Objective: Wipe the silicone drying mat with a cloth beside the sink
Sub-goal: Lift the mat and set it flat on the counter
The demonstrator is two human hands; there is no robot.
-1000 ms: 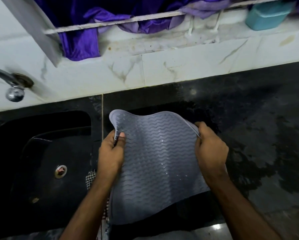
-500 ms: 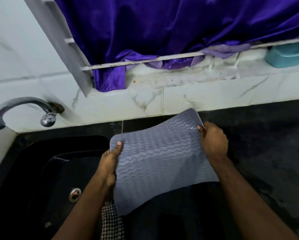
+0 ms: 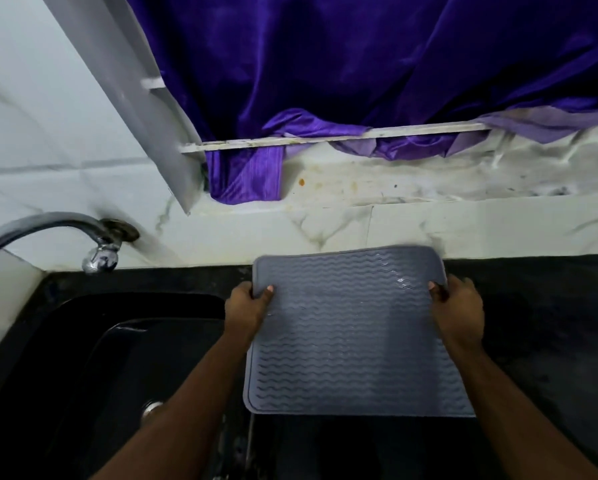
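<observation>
While you look down from the head camera, both your hands hold a grey silicone drying mat (image 3: 353, 337) spread flat over the black counter (image 3: 547, 327) just right of the sink (image 3: 124, 355).

Your left hand (image 3: 247, 311) pinches the mat's left edge near its far corner, thumb on top of the wavy ribbed surface and fingers curled underneath. Your right hand (image 3: 458, 313) grips the right edge opposite in the same way, so the hands sit well apart with the mat stretched between them. The mat's far edge lies close to the white marble backsplash (image 3: 325, 226). A few wet glints show near its far right corner. A chrome tap (image 3: 48, 233) curves out from the wall over the sink on the left. Purple fabric (image 3: 359, 64) hangs above the backsplash behind a white rail (image 3: 325, 138). You cannot see a cloth from here.
</observation>
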